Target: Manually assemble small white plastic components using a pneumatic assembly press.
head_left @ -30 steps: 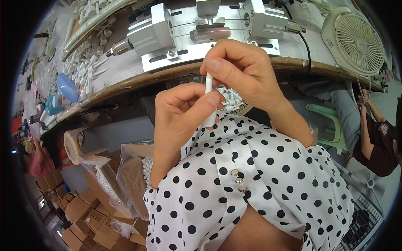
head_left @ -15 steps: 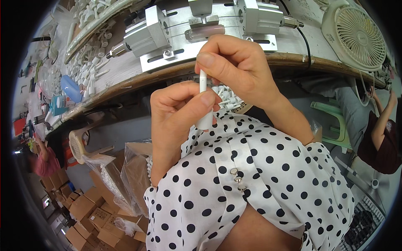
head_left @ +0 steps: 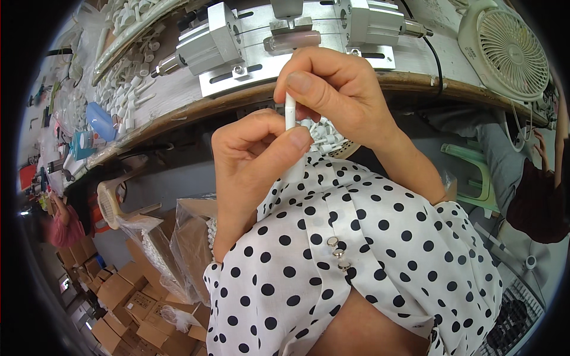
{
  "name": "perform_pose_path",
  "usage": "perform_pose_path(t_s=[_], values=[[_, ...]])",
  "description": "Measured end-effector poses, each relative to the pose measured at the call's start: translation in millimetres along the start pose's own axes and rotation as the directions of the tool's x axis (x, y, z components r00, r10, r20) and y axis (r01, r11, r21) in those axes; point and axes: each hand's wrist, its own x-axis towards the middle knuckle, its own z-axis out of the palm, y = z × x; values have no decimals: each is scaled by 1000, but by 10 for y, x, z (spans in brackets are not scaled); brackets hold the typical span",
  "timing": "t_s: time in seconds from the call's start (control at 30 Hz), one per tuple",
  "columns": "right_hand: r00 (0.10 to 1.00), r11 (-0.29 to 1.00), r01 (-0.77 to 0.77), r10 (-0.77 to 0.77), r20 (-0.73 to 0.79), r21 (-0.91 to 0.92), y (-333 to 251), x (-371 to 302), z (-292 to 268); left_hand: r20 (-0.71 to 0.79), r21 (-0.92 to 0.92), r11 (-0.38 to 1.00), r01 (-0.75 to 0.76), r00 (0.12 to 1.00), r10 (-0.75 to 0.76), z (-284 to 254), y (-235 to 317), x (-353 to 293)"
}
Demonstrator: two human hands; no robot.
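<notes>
Upright in front of my chest is a slim white plastic stemmed cap, with a narrow upper part and a wider lower end. My left hand is closed round its middle, thumb pressed on it. At the top, my right hand pinches the narrow end between thumb and forefinger, hiding the tip. Behind and below my hands, a round basket holds several similar white plastic pieces. Just beyond my right hand, a pinkish clear cylinder lies in a silver metal fixture.
The wooden bench edge runs beyond my hands. White parts are heaped at its left, near a blue plastic piece. A fan stands at right. Cardboard boxes and a green stool are below; other people sit at both sides.
Both hands keep their grip on the white stemmed cap and have shifted only slightly. Its wider lower end has moved a little upward. At far right, another person's arm has moved.
</notes>
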Motion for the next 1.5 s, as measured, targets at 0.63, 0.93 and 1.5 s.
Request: perform_pose_path(t_s=[0.63, 0.93, 1.5], values=[[932, -195, 145, -302, 200, -970, -403, 1590, -1621, -151, -279, 960, -27, 988, -16, -190, -56, -16], [949, -194, 144, -252, 191, -970, -342, 1660, -1379, -128, -329, 944, 0, 991, -45, -394, -54, -42], [971, 719, 7, -172, -168, -695, -763, 823, -1260, 21, -458, 886, 77, 997, -76, -213, -67, 116]])
